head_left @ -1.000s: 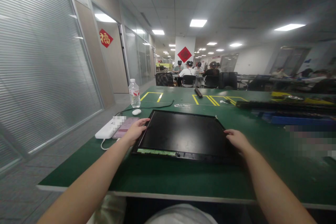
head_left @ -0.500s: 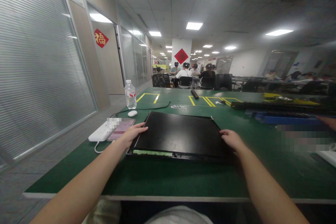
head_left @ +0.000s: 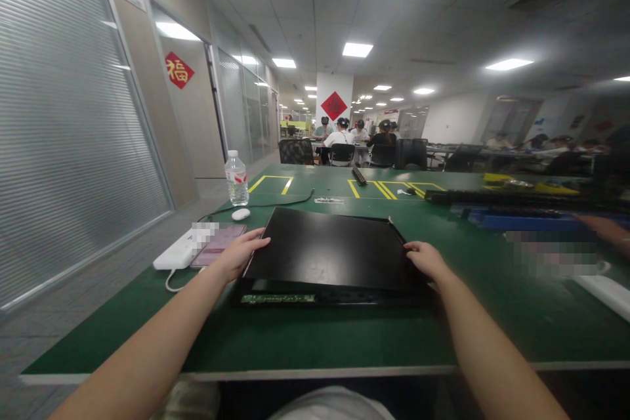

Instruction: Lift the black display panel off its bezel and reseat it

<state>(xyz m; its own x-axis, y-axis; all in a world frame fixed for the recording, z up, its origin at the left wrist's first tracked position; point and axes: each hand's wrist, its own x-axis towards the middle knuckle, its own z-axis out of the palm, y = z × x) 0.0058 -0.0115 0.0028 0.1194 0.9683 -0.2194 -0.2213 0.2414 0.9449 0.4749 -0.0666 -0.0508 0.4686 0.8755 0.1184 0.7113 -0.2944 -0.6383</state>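
Observation:
A flat black screen panel (head_left: 329,246) lies tilted over a black frame (head_left: 339,298) on the green table, its front edge raised off the frame. At the frame's front left a green circuit board strip (head_left: 278,298) shows. My left hand (head_left: 241,254) is closed on the panel's left edge, thumb on top and the other fingers partly hidden beneath. On the opposite side, my right hand (head_left: 426,259) pinches the right edge between thumb and fingers.
Left of the panel are a white power bank (head_left: 178,248) with a cable, a phone (head_left: 219,243), a white earbud case (head_left: 241,214) and a water bottle (head_left: 237,178). Blue and black strips (head_left: 526,218) lie at right, near another person's hand (head_left: 603,228). Seated people are farther back.
The panel's front edge has risen away from the frame, and a dark gap shows above the circuit board strip. Both hands keep their hold. The view has turned slightly right.

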